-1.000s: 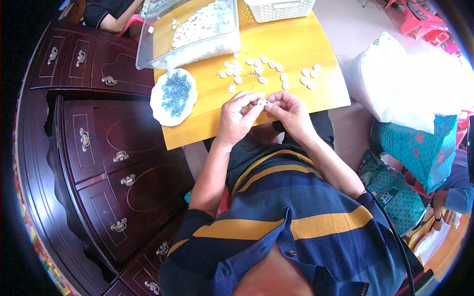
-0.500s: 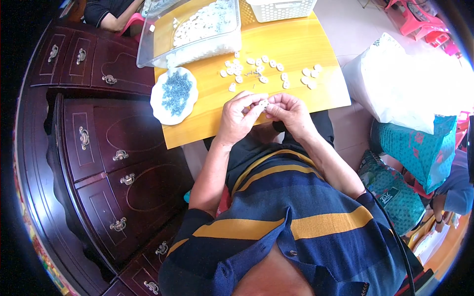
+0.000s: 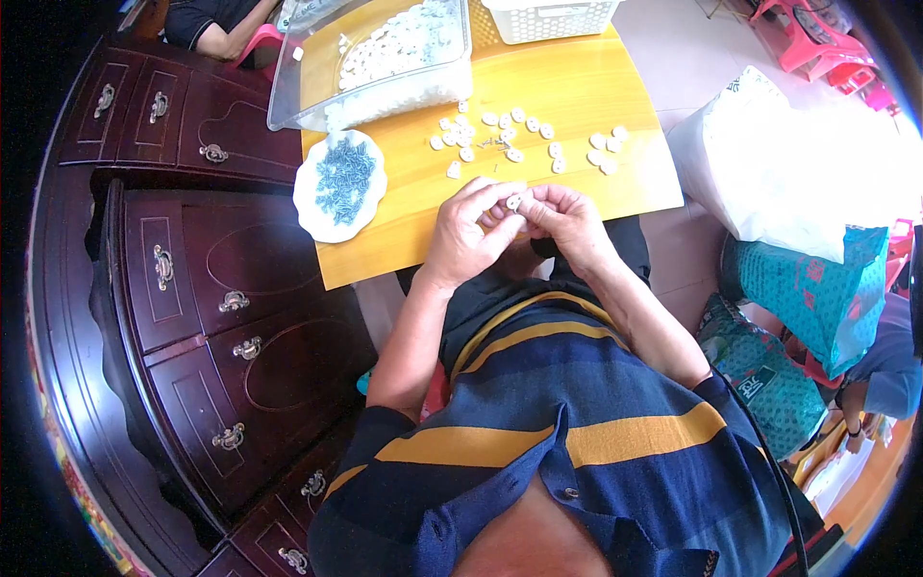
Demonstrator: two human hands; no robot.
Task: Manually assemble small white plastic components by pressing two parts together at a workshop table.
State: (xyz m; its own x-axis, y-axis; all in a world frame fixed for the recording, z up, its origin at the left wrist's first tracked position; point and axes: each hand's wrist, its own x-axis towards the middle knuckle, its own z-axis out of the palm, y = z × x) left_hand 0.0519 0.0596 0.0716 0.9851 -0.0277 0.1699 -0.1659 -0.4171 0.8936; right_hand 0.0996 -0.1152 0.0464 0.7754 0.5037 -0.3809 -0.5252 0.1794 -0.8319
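Head view: both hands are meeting at the near edge of the yellow wooden table [image 3: 577,91]. Left hand [image 3: 468,236] and right hand [image 3: 567,219] are pinching one small white round plastic piece [image 3: 513,203] between fingertips, more lying scattered nearby.

A: Where is free room on the table [image 3: 577,87]?

B: A bare strip lies between the hands and the loose white pieces [image 3: 500,135], and more at the right, near the far edge.

A: What blocks the way?

B: The dish [image 3: 339,185] at the left, the clear tray [image 3: 380,58] behind it, the basket [image 3: 548,17] at the far edge.
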